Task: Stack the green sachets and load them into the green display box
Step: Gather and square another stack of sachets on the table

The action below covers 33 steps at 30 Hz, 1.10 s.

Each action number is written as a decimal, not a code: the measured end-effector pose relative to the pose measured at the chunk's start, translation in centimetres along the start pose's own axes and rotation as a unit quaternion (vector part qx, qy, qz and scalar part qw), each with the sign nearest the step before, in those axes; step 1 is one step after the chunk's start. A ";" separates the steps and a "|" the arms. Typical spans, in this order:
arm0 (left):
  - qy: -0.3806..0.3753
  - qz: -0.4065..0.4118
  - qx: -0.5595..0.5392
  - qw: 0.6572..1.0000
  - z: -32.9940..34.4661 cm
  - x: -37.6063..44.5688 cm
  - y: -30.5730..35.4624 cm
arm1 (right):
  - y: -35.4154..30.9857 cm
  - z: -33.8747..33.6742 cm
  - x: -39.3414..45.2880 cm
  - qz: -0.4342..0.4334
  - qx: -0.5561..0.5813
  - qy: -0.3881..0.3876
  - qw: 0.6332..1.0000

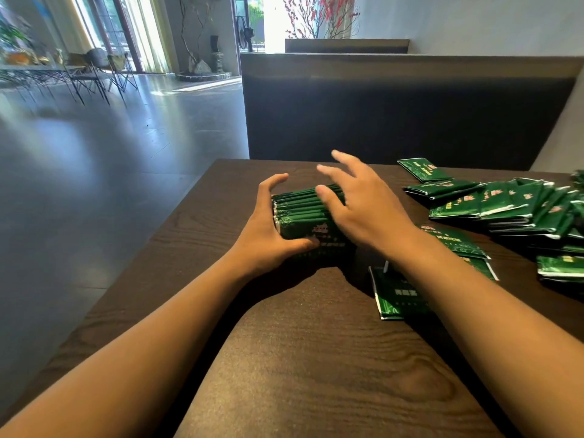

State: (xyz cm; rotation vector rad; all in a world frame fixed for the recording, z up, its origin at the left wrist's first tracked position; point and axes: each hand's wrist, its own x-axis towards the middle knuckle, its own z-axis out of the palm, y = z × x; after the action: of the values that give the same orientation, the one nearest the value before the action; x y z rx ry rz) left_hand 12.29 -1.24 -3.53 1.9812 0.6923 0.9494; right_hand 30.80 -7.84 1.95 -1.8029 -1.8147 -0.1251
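Observation:
A packed row of green sachets [301, 213] stands on edge on the dark wooden table [316, 358], near its far left part. My left hand [268, 229] grips the row's left end, thumb at the near side and fingers curled over the far side. Over the row's right end hovers my right hand [357, 203], fingers spread and relaxed, holding nothing; whether it touches the sachets I cannot tell. No green display box can be made out apart from the sachets.
A loose heap of green sachets [512, 207] lies at the right of the table. More loose sachets [395, 295] lie under my right forearm. A dark bench back [395, 112] rises behind the table. The table's left edge drops to a grey floor.

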 end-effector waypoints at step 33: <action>0.006 -0.032 0.048 0.998 -0.5 -0.5 0.7 | 7.4 -5.1 -6.8 0.243 -0.073 -0.217 0.943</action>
State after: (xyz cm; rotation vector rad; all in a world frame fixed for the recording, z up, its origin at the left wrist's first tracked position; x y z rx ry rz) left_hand 11.74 -1.75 -2.94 2.0262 0.8160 0.9059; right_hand 38.96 -15.57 0.74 -2.4806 -1.5953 0.3643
